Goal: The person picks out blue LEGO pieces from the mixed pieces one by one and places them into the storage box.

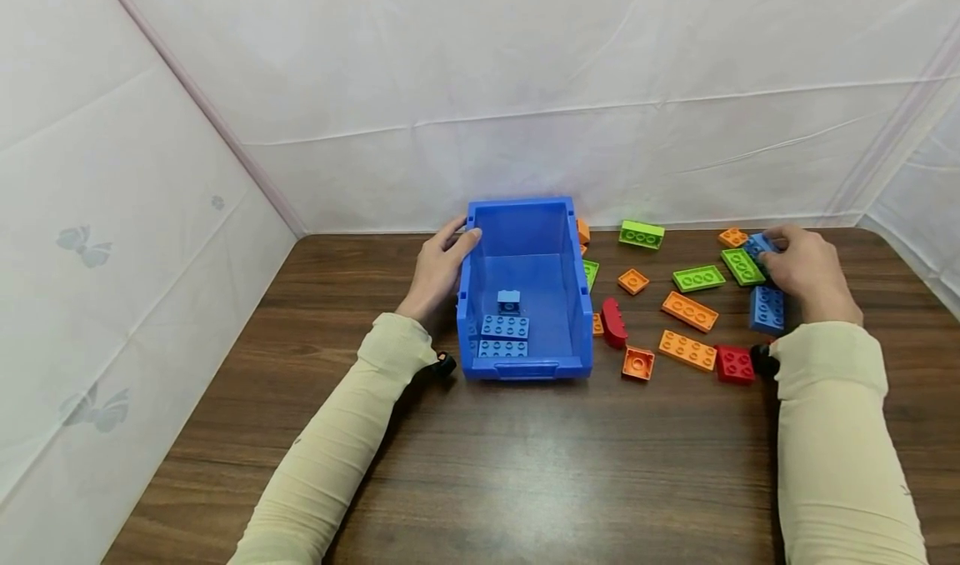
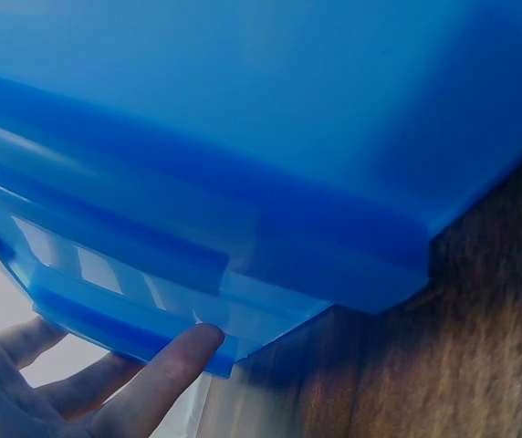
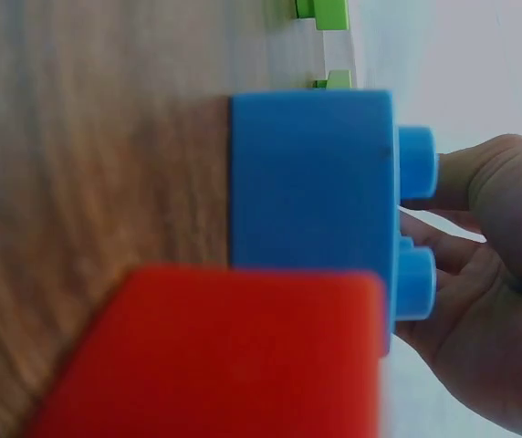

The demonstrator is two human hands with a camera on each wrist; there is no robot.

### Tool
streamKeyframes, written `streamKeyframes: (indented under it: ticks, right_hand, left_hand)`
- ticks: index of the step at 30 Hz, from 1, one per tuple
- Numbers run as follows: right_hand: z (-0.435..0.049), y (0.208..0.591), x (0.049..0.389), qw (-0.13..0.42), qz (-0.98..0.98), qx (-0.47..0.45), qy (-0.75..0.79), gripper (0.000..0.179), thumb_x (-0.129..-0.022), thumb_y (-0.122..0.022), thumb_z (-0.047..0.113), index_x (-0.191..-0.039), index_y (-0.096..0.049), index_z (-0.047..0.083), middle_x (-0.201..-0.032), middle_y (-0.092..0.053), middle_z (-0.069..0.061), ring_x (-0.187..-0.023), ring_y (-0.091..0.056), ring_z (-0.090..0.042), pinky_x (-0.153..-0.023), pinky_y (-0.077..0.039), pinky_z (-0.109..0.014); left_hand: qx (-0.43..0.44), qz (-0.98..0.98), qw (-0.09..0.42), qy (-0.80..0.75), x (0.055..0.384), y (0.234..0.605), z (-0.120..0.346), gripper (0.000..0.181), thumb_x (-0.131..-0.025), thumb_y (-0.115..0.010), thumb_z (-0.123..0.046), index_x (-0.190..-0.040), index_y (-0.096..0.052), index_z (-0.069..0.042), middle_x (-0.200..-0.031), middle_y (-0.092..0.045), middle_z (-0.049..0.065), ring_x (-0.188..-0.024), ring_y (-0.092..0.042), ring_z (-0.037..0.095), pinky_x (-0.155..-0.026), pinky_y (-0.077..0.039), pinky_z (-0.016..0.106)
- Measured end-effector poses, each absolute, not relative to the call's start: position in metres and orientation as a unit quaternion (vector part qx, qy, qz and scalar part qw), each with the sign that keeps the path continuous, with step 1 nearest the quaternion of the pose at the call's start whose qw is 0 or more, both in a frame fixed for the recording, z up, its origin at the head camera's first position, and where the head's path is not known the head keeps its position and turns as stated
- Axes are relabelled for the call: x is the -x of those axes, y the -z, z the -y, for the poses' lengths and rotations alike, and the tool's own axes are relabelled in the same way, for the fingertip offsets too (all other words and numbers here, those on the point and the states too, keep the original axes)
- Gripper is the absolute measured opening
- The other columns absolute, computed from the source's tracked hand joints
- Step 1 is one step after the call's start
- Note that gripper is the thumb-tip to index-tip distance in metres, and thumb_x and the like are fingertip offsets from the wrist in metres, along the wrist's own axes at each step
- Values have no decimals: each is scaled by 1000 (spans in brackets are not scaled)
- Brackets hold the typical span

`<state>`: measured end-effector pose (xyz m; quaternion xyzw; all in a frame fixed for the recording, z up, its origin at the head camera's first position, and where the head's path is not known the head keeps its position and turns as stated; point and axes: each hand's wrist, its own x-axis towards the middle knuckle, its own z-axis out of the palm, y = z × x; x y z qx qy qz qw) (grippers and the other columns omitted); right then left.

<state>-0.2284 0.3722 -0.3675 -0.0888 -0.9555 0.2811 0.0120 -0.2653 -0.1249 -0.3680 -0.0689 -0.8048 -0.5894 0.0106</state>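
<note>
A blue plastic bin (image 1: 528, 369) stands mid-table, with several blue bricks (image 1: 505, 327) lying inside. At its far left side, my left hand (image 1: 441, 267) holds the rim, thumb over the top edge. The left wrist view shows fingers (image 2: 174, 370) against the outside of the bin wall (image 2: 243, 82). Far to the right, my right hand (image 1: 810, 269) has its thumb and fingers around a blue brick (image 1: 756, 246). Nearer, another blue brick (image 1: 767, 309) lies below that hand; in the right wrist view this brick (image 3: 311, 182) hides part of the fingers.
Between bin and right hand lie orange bricks (image 1: 687, 349), green bricks (image 1: 698, 277) and a curved red brick (image 1: 613, 323). A square red brick (image 1: 734, 364) lies by the right cuff. A white sheet (image 1: 525, 65) hangs behind the wooden table (image 1: 525, 465).
</note>
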Motion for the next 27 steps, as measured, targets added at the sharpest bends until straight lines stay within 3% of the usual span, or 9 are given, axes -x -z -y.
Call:
streamKeyframes:
  ticks: [16,27]
  right_hand:
    - [-369,352,225,31,955,91,-279,49,-110,-43,11,-151,-40,-15,-142,-41,-48,-123,-44,-62,-102,-38,-77]
    - [-351,332,226,48,956,34,-287,47,-110,-44,11,-149,-42,-16,-140,-44,-46,-119,-49,-61,-98,-41,-76]
  left_hand:
    - [66,806,10,588,265,367,124,65,-105,-61,-54,-161,-49,-25,-145,-61,13,-121,-66,33,-99,-56,50]
    - [65,809,12,584,265,367,124,65,-105,-61,-54,-161,-49,-24,-146,-62,13,-122,-66,33,-101,-55,51]
